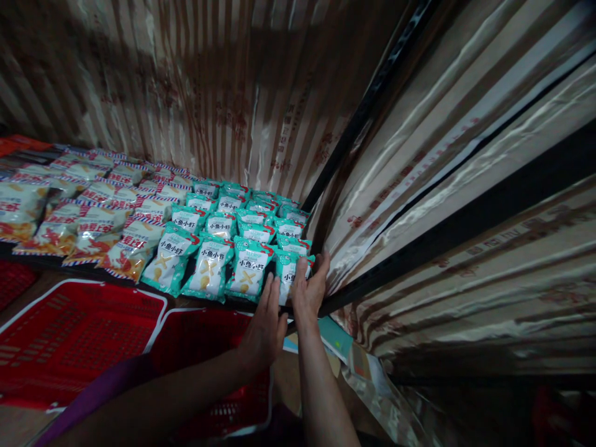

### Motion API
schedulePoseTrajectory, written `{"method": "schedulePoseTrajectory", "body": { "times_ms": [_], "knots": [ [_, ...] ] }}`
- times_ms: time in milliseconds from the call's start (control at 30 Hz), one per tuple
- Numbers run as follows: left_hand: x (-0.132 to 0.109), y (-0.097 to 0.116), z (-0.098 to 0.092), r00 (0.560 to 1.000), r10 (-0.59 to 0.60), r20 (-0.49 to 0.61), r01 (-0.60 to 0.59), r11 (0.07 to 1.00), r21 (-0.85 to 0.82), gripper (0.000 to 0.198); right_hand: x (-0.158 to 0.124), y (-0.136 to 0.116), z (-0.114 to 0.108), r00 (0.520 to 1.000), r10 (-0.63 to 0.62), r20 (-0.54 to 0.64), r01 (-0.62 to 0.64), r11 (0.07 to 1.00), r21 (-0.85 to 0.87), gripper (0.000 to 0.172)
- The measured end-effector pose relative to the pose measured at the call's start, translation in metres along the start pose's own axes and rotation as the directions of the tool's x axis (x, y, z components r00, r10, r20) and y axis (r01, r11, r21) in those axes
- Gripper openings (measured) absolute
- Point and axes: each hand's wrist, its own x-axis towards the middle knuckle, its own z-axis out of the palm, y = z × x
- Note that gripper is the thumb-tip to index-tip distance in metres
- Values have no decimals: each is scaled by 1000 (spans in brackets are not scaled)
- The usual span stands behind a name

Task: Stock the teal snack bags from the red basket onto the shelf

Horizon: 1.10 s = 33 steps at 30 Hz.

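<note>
Rows of teal-and-white snack bags (249, 270) lean in columns on a dark shelf. At the front right end, one teal snack bag (285, 264) stands between my two hands, partly covered by them. My left hand (264, 329) is at its lower left edge, fingers stretched out and held together. My right hand (309, 292) lies along its right side, fingers extended and the thumb over the bag's front. Both hands look open, flanking the bag rather than wrapped round it.
White-and-orange snack bags (97, 226) fill the shelf's left part. Below stand red plastic baskets (84, 335) with white rims. A black metal post (344, 143) rises at the shelf's right corner. Striped, printed curtains (223, 81) hang behind and to the right.
</note>
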Motion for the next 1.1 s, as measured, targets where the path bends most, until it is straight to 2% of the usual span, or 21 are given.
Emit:
{"method": "schedulePoseTrajectory", "body": {
  "times_ms": [100,200,400,633,833,1100],
  "knots": [
    [-7,5,-3,999,30,25,-30,999,30,71,-4,2,0,990,-141,-12,139,986,-93,66],
    [-9,6,-7,997,39,65,-43,997,59,68,-5,3,1,976,-218,-6,215,963,-161,60],
    [-8,1,-13,996,7,88,-14,997,82,65,-5,8,2,978,-186,97,200,967,-160,56],
    [-7,-3,-18,990,50,133,-61,995,82,68,-9,8,0,962,-269,42,272,941,-201,56],
    [-2,-5,-18,988,52,148,-65,994,87,68,-13,11,0,925,-371,82,379,887,-264,58],
    [-5,-5,-19,990,78,114,-91,989,120,67,-15,8,-1,920,-386,73,389,869,-306,58]
  ]
}}
